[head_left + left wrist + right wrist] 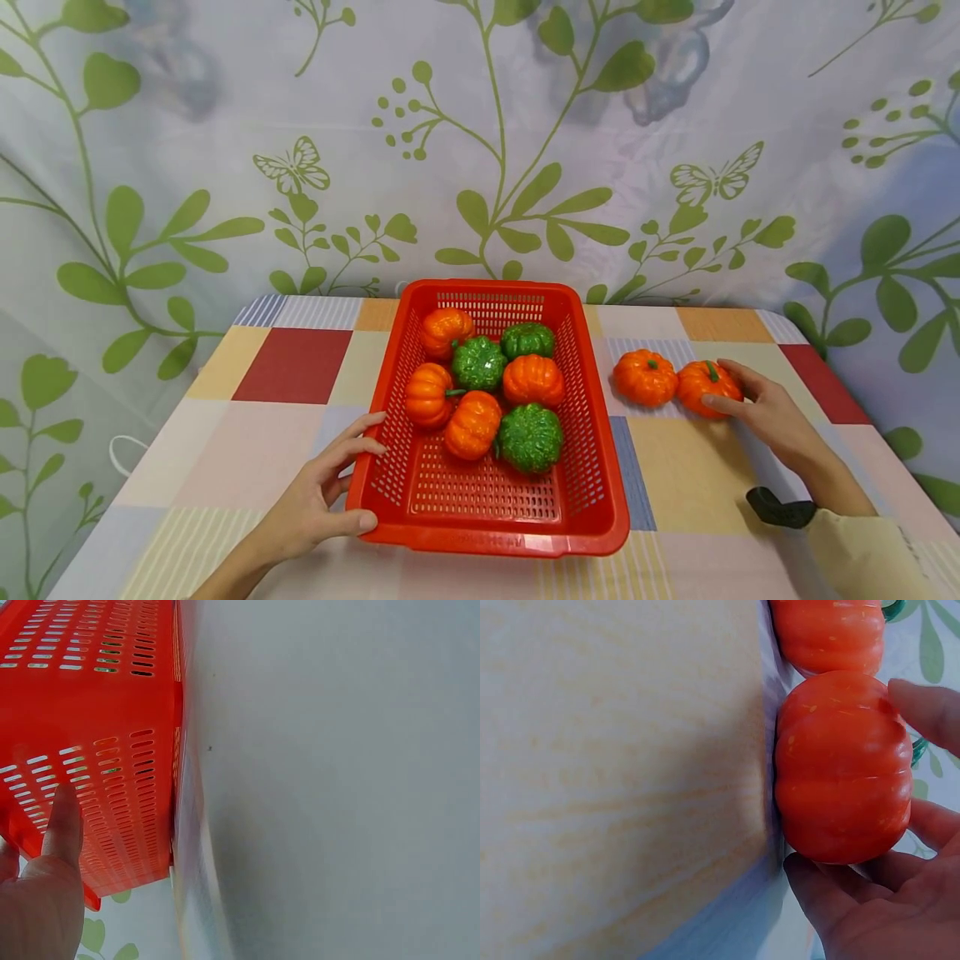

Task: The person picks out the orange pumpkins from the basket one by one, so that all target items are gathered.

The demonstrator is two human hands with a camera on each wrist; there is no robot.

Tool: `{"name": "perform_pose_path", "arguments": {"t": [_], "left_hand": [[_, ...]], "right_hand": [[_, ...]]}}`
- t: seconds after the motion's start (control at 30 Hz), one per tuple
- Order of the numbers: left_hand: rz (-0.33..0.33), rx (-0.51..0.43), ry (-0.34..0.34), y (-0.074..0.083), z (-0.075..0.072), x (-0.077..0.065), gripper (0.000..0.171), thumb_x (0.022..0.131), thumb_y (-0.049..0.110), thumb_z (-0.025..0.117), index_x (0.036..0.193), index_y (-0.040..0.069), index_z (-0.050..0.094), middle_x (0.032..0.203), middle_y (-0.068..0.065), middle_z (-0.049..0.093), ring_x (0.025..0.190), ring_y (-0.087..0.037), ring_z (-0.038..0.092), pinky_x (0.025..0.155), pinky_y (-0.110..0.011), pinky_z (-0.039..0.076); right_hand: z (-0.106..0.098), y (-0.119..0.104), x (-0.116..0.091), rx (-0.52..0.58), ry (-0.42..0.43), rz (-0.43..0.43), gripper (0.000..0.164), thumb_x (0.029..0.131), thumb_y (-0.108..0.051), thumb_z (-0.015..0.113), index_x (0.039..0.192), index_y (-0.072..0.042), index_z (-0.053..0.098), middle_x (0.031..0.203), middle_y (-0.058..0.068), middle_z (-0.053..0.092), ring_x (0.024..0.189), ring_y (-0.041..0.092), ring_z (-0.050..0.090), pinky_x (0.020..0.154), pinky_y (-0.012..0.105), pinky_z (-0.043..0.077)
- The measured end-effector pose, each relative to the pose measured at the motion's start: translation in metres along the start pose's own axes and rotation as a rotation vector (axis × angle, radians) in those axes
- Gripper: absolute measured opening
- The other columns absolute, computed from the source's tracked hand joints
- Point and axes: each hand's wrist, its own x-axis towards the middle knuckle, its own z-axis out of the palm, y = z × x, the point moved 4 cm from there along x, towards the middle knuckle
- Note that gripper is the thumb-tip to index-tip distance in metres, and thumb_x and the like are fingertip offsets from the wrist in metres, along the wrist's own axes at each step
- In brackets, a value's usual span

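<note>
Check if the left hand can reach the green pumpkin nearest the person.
Probably yes: the red basket is open on top and nothing covers that green pumpkin, though the left hand would likely have to leave the basket first.

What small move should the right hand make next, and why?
Probably lift the rightmost orange pumpkin straight up a little: the right hand has its fingers round it, it rests on the tablecloth close beside another orange pumpkin, and the left hand holds the red basket, whose near end has bare floor.
</note>
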Motion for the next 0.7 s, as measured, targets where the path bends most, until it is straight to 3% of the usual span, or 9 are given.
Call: {"name": "perform_pose_path", "arguments": {"t": [0.07, 0.13, 0.23, 0.33, 0.4, 0.47, 0.53, 0.57, 0.7], "left_hand": [[0.001, -0.001, -0.002, 0.000, 0.000, 0.000, 0.051, 0.083, -0.003, 0.071, 0.129, -0.004, 0.049, 0.158, -0.021, 0.018, 0.134, -0.023, 0.040, 0.087, -0.043, 0.055], [0.004, -0.003, -0.002, -0.001, 0.000, 0.000, 0.051, 0.083, -0.003, 0.071, 0.129, -0.004, 0.049, 0.158, -0.020, 0.018, 0.134, -0.024, 0.039, 0.087, -0.043, 0.055], [0.003, -0.001, -0.002, -0.001, 0.000, 0.001, 0.051, 0.083, -0.003, 0.071, 0.129, -0.004, 0.050, 0.158, -0.017, 0.020, 0.134, -0.024, 0.039, 0.087, -0.043, 0.055], [0.000, 0.007, -0.001, -0.001, -0.001, 0.001, 0.051, 0.083, -0.002, 0.072, 0.129, -0.003, 0.050, 0.159, -0.013, 0.021, 0.134, -0.022, 0.039, 0.087, -0.043, 0.055], [0.000, 0.010, 0.000, -0.001, -0.001, 0.001, 0.051, 0.083, -0.002, 0.072, 0.129, -0.003, 0.050, 0.159, -0.012, 0.022, 0.134, -0.021, 0.040, 0.087, -0.043, 0.055], [0.003, 0.010, 0.002, -0.001, -0.001, 0.001, 0.051, 0.083, -0.002, 0.072, 0.129, -0.003, 0.050, 0.159, -0.012, 0.022, 0.133, -0.021, 0.040, 0.087, -0.043, 0.055], [0.006, 0.010, 0.003, -0.001, -0.001, 0.000, 0.051, 0.083, -0.003, 0.072, 0.129, -0.004, 0.050, 0.158, -0.013, 0.021, 0.133, -0.020, 0.040, 0.086, -0.043, 0.056], [0.007, 0.007, 0.002, -0.001, 0.000, 0.000, 0.051, 0.083, -0.003, 0.072, 0.129, -0.004, 0.050, 0.159, -0.014, 0.021, 0.133, -0.020, 0.040, 0.087, -0.043, 0.056], [0.012, 0.001, 0.000, 0.000, 0.000, 0.001, 0.051, 0.082, -0.005, 0.071, 0.129, -0.004, 0.049, 0.158, -0.017, 0.020, 0.134, -0.020, 0.040, 0.087, -0.043, 0.055]], "right_hand": [[0.001, 0.000, 0.000, 0.039, -0.012, 0.002, 0.080, 0.097, -0.030, 0.063, 0.155, 0.002, 0.018, 0.153, 0.034, 0.023, 0.135, 0.051, 0.024, 0.114, 0.038, 0.026], [0.001, 0.000, -0.001, 0.080, -0.016, 0.000, 0.081, 0.097, -0.027, 0.063, 0.155, 0.001, 0.013, 0.155, 0.035, 0.017, 0.137, 0.055, 0.017, 0.114, 0.060, 0.016], [-0.001, -0.002, -0.003, 0.111, 0.012, -0.008, 0.081, 0.098, -0.025, 0.062, 0.155, 0.003, 0.012, 0.154, 0.037, 0.015, 0.137, 0.058, 0.014, 0.109, 0.070, 0.011], [-0.003, -0.006, -0.007, 0.085, 0.074, -0.009, 0.077, 0.099, -0.027, 0.059, 0.154, 0.005, 0.016, 0.153, 0.037, 0.018, 0.138, 0.056, 0.016, 0.115, 0.060, 0.014], [-0.004, -0.009, -0.009, 0.073, 0.123, -0.009, 0.074, 0.100, -0.029, 0.058, 0.152, 0.005, 0.020, 0.154, 0.035, 0.020, 0.139, 0.052, 0.018, 0.118, 0.037, 0.020], [-0.005, -0.013, -0.012, 0.060, 0.174, -0.016, 0.070, 0.099, -0.030, 0.059, 0.151, 0.005, 0.026, 0.153, 0.032, 0.024, 0.140, 0.049, 0.020, 0.109, 0.014, 0.025], [-0.006, -0.019, -0.016, 0.054, 0.218, -0.024, 0.068, 0.099, -0.030, 0.060, 0.150, 0.004, 0.030, 0.153, 0.028, 0.028, 0.140, 0.047, 0.023, 0.098, 0.003, 0.028], [-0.006, -0.022, -0.018, 0.054, 0.239, -0.028, 0.066, 0.098, -0.029, 0.061, 0.149, 0.003, 0.032, 0.153, 0.024, 0.030, 0.139, 0.047, 0.025, 0.093, -0.001, 0.028], [-0.007, -0.041, -0.027, 0.064, 0.293, -0.069, 0.060, 0.097, -0.025, 0.064, 0.148, -0.003, 0.040, 0.152, 0.014, 0.033, 0.139, 0.041, 0.032, 0.097, 0.002, 0.030]]}}
